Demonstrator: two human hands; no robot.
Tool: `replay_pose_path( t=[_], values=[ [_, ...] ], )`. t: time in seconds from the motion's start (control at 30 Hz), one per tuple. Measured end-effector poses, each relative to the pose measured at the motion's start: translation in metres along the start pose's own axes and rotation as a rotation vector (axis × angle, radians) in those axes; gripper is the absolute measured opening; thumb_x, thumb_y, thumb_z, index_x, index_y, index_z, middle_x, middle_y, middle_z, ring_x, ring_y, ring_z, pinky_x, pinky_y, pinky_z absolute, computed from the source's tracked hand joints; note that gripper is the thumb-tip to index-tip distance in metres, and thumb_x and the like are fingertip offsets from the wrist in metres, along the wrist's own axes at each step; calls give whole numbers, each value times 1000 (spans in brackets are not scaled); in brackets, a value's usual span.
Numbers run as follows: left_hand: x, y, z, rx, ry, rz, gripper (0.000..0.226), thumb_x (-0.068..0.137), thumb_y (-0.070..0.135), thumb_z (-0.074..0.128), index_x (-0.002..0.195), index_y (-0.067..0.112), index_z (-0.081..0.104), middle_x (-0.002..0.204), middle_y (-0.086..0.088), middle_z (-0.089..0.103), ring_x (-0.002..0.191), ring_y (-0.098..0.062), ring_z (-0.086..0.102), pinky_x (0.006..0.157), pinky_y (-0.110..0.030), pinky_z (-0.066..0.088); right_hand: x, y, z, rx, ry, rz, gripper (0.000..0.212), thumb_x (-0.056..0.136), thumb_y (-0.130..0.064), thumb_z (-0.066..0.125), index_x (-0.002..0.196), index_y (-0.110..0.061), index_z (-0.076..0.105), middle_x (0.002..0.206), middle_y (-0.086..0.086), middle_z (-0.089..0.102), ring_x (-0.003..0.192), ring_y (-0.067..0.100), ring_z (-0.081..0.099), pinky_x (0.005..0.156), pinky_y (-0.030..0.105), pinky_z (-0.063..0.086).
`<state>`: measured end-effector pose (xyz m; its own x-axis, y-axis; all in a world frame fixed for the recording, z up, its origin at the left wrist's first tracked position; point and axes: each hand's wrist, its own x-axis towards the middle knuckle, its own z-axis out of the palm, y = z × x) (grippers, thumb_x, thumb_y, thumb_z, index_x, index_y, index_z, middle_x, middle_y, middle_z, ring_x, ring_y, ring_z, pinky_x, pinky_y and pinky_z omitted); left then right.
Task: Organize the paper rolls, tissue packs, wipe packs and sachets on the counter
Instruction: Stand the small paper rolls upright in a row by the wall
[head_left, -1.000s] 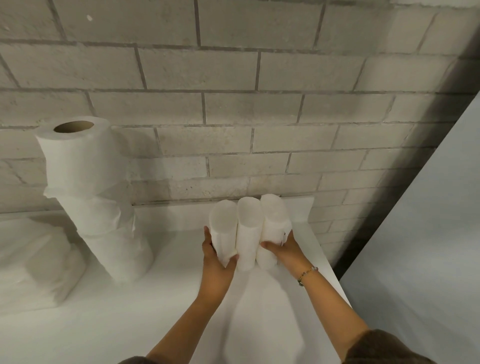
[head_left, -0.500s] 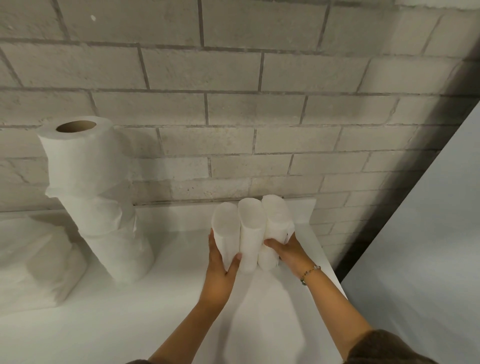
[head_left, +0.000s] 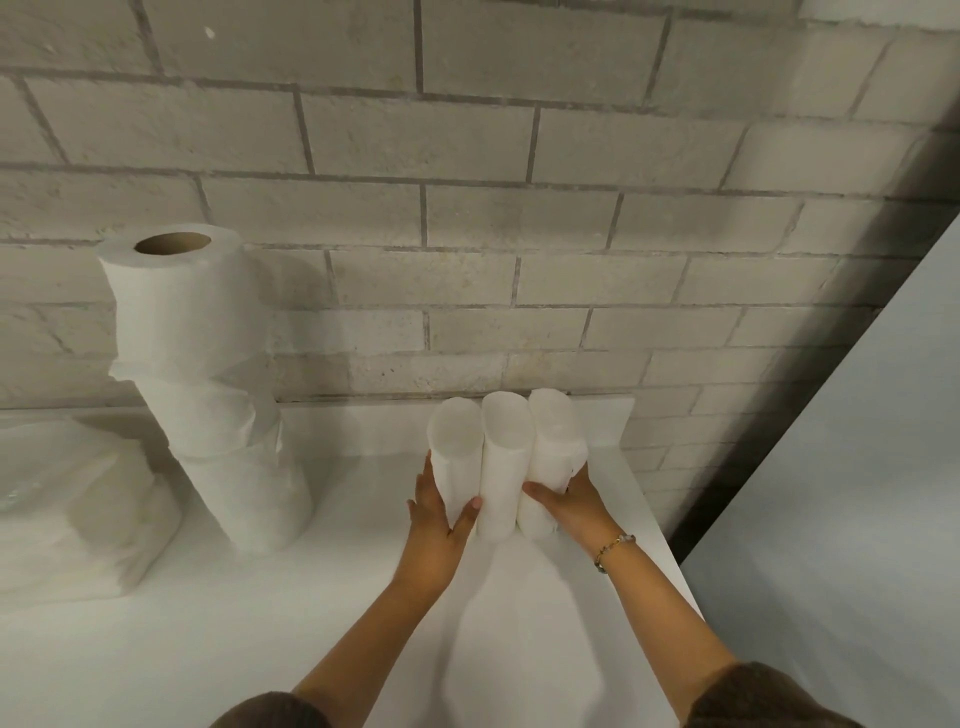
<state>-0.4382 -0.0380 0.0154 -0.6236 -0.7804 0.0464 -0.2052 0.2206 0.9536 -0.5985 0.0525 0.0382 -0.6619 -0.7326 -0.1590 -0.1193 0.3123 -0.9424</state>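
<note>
Head view: my left hand (head_left: 434, 525) and right hand (head_left: 569, 506) clasp the 3 slim rolls (head_left: 501, 467) from either side. My fingers wrap partway round the outer 2, thumbs across the front, and the middle 1 is only squeezed between. They stand upright and touching, far right on the counter (head_left: 260, 623), near the wall (head_left: 467, 234). If I release unevenly, I judge 1 could topple off the right edge. The leaning stack of 3 rolls (head_left: 208, 389) at left could fall if jolted.

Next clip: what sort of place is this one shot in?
Probably a storeroom or utility corner: a bare block wall, a plain white counter against it, and paper stock on it, a stack of toilet rolls, tissue packs and three slim rolls.
</note>
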Motion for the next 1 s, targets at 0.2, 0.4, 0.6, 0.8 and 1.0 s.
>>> replay_pose_path(
  t=[0.2,0.4,0.6,0.8,1.0],
  values=[
    [-11,0,-17,158,-38,-82,98,83,35,64,148,23,-8,159,0,2,147,-24,0,119,-48,11,-19,-2,0,4,64,-4,91,69,-21,81,140,-21,24,137,2,46,107,9,48,87,24,44],
    [-55,-4,-46,14,76,-160,75,87,22,60,148,27,18,155,7,23,142,-15,25,107,-25,25,-64,18,32,196,204,134,100,74,-12,77,147,-21,8,146,13,32,128,28,41,98,34,40],
    [-97,-12,-94,-128,136,-222,53,89,11,57,138,25,42,143,5,44,133,-14,40,103,-25,33,-104,19,87,267,204,183,81,81,-16,70,144,-25,20,136,9,44,115,24,48,88,30,38],
    [-112,-21,-173,-154,155,-200,39,89,7,56,117,33,54,125,5,59,117,-11,53,92,-22,39,-121,-8,155,222,162,168,66,83,-17,68,138,-23,32,127,6,51,98,17,50,76,25,38],
    [-114,-43,-252,-166,126,-229,38,87,7,58,116,32,55,123,6,59,114,-11,55,87,-20,39,-136,-36,236,223,126,145,57,83,-19,68,132,-25,39,125,4,52,101,18,53,79,26,40]
  ],
)
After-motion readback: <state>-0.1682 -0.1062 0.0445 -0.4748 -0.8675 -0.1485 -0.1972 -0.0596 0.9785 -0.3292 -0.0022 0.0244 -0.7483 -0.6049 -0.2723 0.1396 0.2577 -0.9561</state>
